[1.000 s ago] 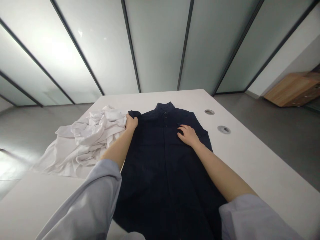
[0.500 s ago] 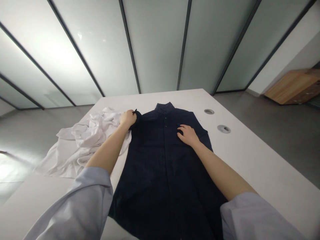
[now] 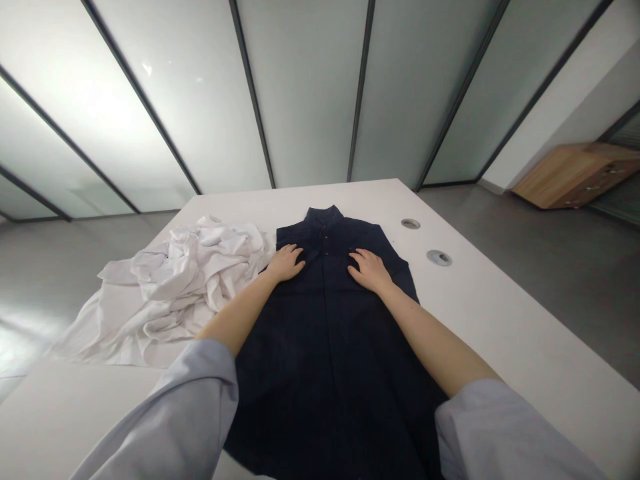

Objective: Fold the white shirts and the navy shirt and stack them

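A dark navy shirt lies spread front side up, its collar at the far end and a button placket down the middle. My left hand rests on the left side of its chest, fingers stretched out. On the right side of the chest lies my right hand, open, with its fingers slightly bent. Neither hand grips the cloth. The shirt's sleeves are not visible; they seem to be tucked beneath the body. Grey-blue cuffs are rolled up on both my forearms.
A crumpled heap of white cloth sits left of the shirt on the white table. Two round cable grommets, a far one and a nearer one, are set in the tabletop at right. A wooden cabinet stands beyond.
My left hand has let go of the dark fabric at the shirt's left shoulder and come down onto the chest. That shoulder edge now lies flat. My right hand has stayed on the chest.
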The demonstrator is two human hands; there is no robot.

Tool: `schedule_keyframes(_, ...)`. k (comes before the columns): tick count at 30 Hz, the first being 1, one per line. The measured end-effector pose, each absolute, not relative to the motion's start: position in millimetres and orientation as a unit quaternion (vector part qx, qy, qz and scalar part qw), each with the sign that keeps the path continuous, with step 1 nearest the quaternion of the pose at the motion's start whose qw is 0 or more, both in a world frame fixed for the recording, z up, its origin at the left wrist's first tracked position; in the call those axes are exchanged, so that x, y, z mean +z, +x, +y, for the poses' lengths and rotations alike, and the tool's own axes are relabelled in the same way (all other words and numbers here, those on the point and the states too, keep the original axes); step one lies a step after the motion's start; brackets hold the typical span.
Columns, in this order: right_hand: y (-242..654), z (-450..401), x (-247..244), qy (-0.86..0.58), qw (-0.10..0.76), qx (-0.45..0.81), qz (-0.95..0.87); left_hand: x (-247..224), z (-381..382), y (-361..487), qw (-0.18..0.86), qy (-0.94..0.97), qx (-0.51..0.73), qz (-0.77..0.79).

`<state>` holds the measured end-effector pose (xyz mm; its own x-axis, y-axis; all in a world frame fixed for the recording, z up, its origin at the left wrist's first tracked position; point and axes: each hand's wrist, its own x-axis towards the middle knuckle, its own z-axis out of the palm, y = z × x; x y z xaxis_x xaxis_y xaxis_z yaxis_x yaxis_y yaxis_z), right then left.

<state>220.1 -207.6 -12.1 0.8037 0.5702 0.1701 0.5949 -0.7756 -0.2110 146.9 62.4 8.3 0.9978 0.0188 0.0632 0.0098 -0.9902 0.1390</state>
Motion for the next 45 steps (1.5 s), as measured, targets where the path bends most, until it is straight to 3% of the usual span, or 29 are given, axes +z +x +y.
schedule_keyframes(5, 220, -207, -14, -0.946, 0.098, -0.044, -0.306, -8, 62, 145, 0.048, 0.996, 0.007, 0.072)
schedule_keyframes(16, 221, -208, -14, -0.945, 0.102, -0.038, -0.309, 3, 77, 157, 0.046, 0.978, -0.009, 0.201)
schedule_keyframes(23, 220, -207, -13, -0.946, 0.101, -0.032, -0.308, -1, 41, 140, 0.027, 0.993, 0.041, 0.108)
schedule_keyframes(30, 223, -206, -21, -0.957, 0.129, -0.064, -0.250, -8, 47, 138, 0.055, 0.988, 0.015, 0.143)
schedule_keyframes(35, 225, -209, -23, -0.953, 0.151, -0.118, -0.234, -7, 48, 133, 0.071, 0.985, 0.088, 0.132)
schedule_keyframes(38, 225, -213, -20, -0.958, 0.136, -0.125, -0.221, -4, 47, 127, 0.089, 0.982, 0.128, 0.109)
schedule_keyframes(45, 217, -217, -12, -0.963, 0.081, -0.068, -0.246, -2, 41, 118, 0.060, 0.989, 0.085, 0.103)
